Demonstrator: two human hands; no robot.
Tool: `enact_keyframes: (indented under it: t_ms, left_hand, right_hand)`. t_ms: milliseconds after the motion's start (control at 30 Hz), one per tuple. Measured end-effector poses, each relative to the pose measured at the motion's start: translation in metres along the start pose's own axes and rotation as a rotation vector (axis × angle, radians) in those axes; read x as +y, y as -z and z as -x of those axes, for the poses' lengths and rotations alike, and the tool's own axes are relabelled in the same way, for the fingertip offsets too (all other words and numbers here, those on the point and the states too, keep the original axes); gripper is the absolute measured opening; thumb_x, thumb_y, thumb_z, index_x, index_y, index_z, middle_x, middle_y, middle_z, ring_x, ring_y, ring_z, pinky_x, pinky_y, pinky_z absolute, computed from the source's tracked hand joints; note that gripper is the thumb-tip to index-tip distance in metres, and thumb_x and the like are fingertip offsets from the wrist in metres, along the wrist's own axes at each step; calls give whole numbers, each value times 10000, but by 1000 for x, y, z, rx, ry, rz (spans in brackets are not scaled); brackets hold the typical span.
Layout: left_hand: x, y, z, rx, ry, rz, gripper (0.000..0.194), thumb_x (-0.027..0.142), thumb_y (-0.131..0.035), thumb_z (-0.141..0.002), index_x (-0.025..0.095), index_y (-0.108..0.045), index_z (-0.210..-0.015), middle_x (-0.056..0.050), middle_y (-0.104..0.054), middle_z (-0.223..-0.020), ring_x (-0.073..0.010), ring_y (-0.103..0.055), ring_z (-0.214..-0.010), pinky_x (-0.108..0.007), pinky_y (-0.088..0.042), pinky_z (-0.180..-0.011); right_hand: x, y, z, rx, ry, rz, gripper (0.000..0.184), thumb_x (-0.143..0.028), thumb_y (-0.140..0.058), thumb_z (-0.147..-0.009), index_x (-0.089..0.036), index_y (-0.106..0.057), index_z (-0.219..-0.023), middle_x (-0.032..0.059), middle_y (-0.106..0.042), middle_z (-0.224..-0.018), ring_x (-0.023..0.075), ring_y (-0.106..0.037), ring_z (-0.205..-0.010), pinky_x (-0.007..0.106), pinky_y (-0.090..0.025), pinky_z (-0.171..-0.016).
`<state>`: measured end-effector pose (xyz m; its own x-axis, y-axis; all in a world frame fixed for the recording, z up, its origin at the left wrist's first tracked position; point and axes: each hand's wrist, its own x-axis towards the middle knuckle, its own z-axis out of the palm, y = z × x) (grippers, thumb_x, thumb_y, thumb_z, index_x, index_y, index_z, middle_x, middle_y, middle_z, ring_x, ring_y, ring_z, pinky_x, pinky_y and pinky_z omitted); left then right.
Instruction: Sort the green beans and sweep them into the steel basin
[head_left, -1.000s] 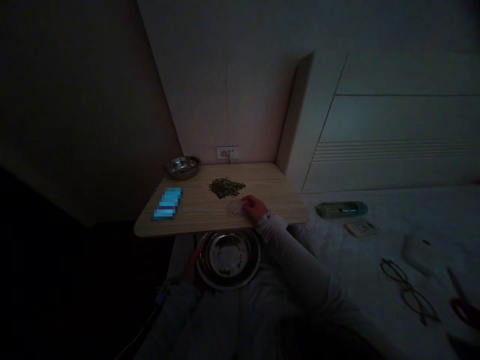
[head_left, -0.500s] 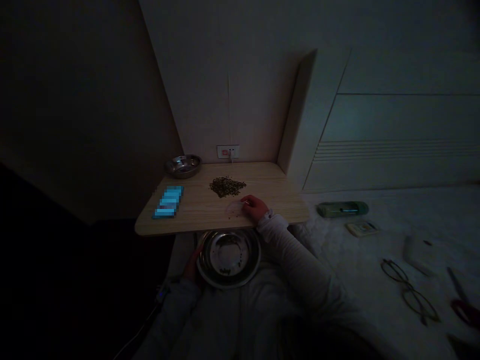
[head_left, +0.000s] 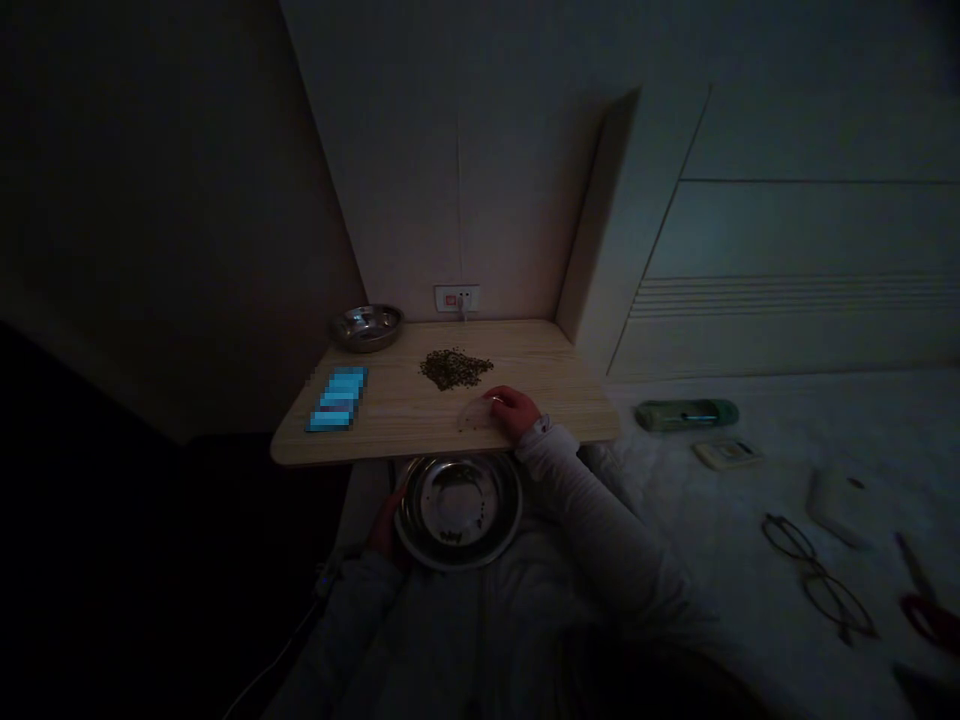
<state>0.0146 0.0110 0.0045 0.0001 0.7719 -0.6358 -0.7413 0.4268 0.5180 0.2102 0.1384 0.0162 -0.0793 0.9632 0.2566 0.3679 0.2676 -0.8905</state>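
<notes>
My left hand (head_left: 386, 527) grips the left rim of a shiny metal bowl (head_left: 459, 558), held just below the table's front edge. Some small dark grains lie in the bowl's bottom. Over the front of the wooden table (head_left: 390, 415), my right hand (head_left: 514, 411) is closed on a thin, clear plastic piece (head_left: 477, 412), rounded like a lid or scraper. A few loose grains lie close to that piece. Behind it, a pile of small dark grains (head_left: 452, 369) is spread in the middle of the tabletop.
A second metal bowl (head_left: 367, 329) stands at the table's back left, and a phone with a lit, blurred screen (head_left: 337, 399) lies before it. A socket (head_left: 457, 298) is behind. On the bed are a green pouch (head_left: 686, 415), glasses (head_left: 817, 580) and red-handled scissors (head_left: 928, 618).
My right hand and the clear piece have shifted slightly to the right on the tabletop. My left hand still holds the bowl below the edge.
</notes>
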Motion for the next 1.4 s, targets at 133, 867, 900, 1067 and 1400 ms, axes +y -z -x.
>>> enact_keyframes:
  t_ms: [133, 867, 900, 1067, 1400]
  left_hand:
    - [0, -2, -1, 1, -37, -39, 280, 200, -401, -792, 130, -659, -709, -42, -699, -682, -208, -583, -920, -286, -415, -842]
    - [-1, -2, -1, 44, -57, -20, 261, 178, -415, -768, 111, -643, -660, -89, -683, -620, -241, -597, -891, -349, -407, -867]
    - [-1, -1, -1, 45, -59, -23, 256, 180, -418, -767, 109, -642, -665, -89, -683, -622, -240, -596, -896, -350, -406, -870]
    - [-3, 0, -2, -55, -82, -4, 215, 203, -463, -741, 108, -653, -780, -87, -696, -740, -236, -575, -940, -342, -396, -875]
    - [-1, -5, 5, -79, -57, 0, 240, 201, -445, -759, 120, -663, -697, -74, -700, -756, -232, -583, -924, -331, -402, -870]
  right_hand:
    - [1, -1, 0, 9, 3, 12, 289, -214, -424, -602, -182, -605, -825, -9, -588, -733, 135, -513, -699, 248, -413, -662]
    - [-1, -1, 2, -42, 19, 37, 309, -198, -441, -622, -178, -615, -878, -5, -605, -755, 127, -516, -683, 253, -413, -676]
    - [-1, -1, 2, -52, 11, 32, 307, -195, -445, -622, -181, -616, -875, -6, -607, -751, 128, -518, -683, 254, -414, -677]
    - [0, -1, 3, -72, -4, -17, 290, -205, -469, -616, -188, -619, -864, -14, -607, -729, 133, -524, -695, 256, -419, -680]
    - [-1, 0, 4, -97, -12, -45, 279, -218, -470, -612, -182, -632, -837, -26, -567, -605, 123, -499, -623, 246, -410, -637]
